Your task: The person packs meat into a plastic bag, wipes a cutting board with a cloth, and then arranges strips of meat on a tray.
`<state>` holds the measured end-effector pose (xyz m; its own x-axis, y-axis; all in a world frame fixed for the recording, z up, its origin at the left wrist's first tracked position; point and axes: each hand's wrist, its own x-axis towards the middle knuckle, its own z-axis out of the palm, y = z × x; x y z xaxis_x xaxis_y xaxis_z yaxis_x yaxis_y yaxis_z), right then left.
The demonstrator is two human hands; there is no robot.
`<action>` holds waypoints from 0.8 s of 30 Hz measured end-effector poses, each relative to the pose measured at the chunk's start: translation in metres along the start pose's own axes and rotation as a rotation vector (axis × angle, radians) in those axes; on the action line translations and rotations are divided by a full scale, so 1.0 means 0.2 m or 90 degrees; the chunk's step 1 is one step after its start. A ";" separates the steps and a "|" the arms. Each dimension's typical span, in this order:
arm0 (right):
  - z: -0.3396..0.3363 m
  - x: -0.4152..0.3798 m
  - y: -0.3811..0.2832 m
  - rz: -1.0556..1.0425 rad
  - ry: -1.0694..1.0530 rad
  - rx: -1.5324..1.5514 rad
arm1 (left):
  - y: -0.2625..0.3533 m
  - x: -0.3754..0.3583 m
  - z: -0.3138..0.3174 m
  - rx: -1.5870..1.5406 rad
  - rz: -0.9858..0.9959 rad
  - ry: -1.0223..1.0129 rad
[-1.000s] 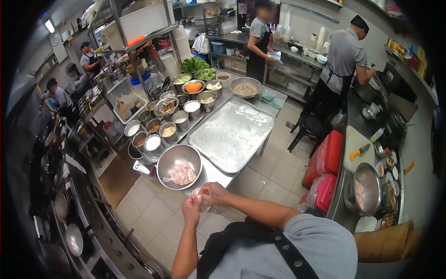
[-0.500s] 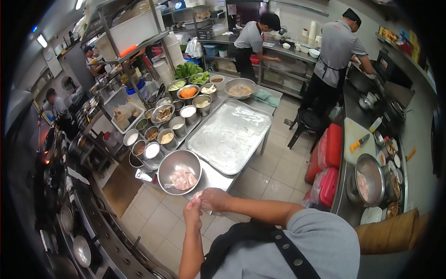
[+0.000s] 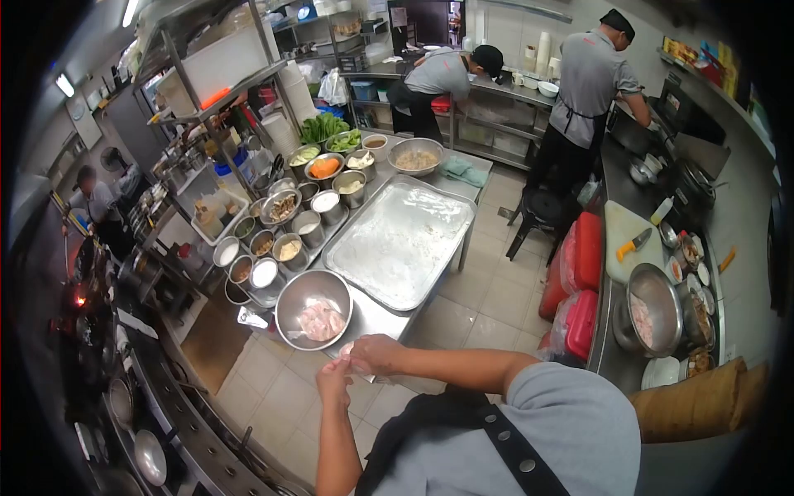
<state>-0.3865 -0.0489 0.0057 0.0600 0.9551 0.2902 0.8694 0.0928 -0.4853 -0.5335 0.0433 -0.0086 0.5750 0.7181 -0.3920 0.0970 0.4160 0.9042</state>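
Both hands meet just below the rim of a steel mixing bowl (image 3: 289, 288), close together in front of the black apron (image 3: 422, 434). The left hand (image 3: 332, 380) comes up from below with its fingers drawn together in a pinch at a pale pink piece (image 3: 346, 350), which looks like raw meat; the right hand (image 3: 377, 354) reaches in from the side, fingers curled closed on the same piece. Exactly how each fingertip sits is too small to tell. More pale pink meat (image 3: 321, 321) lies heaped in the bottom of the mixing bowl, which stands at the near end of the steel counter (image 3: 377, 324). Beside it on the counter is a broad metal tray (image 3: 401, 240), its surface smeared whitish. Left of the tray crowd steel pots, among them one of white contents (image 3: 265, 273) and a bowl of orange pieces (image 3: 324, 168), with leafy greens (image 3: 321, 127) behind. At the far end are a wide bowl (image 3: 416, 157) and a folded teal cloth (image 3: 463, 171). To the right, a knife (image 3: 634, 245) lies on a cutting board (image 3: 627, 217). Beyond, one co-worker (image 3: 438, 74) bends forward and another (image 3: 583, 99) stands facing away.
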 end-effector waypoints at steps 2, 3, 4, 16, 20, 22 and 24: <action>-0.03 0.00 -0.03 0.031 -0.024 0.009 | -0.02 0.02 -0.01 0.034 -0.018 0.029; -0.04 -0.01 -0.04 0.032 -0.024 0.012 | -0.04 0.02 -0.02 0.036 -0.020 0.030; -0.06 0.00 -0.04 0.044 -0.044 0.034 | -0.04 0.02 -0.02 0.028 -0.021 0.026; 0.00 -0.01 -0.05 0.000 0.016 0.103 | -0.01 0.07 -0.01 -0.036 0.046 0.043; -0.04 -0.01 -0.04 -0.070 -0.022 -0.014 | 0.00 0.07 -0.01 -0.049 0.025 0.040; -0.11 0.02 -0.05 -0.077 -0.066 -0.025 | 0.01 0.07 -0.01 -0.046 0.029 0.036; -0.16 0.06 -0.07 -0.083 -0.109 -0.037 | 0.03 0.07 0.00 -0.042 0.034 0.031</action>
<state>-0.3826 -0.0475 0.0416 -0.1341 0.9704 0.2008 0.8912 0.2067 -0.4037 -0.5257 0.0560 -0.0085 0.5375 0.7662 -0.3523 0.0121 0.4108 0.9117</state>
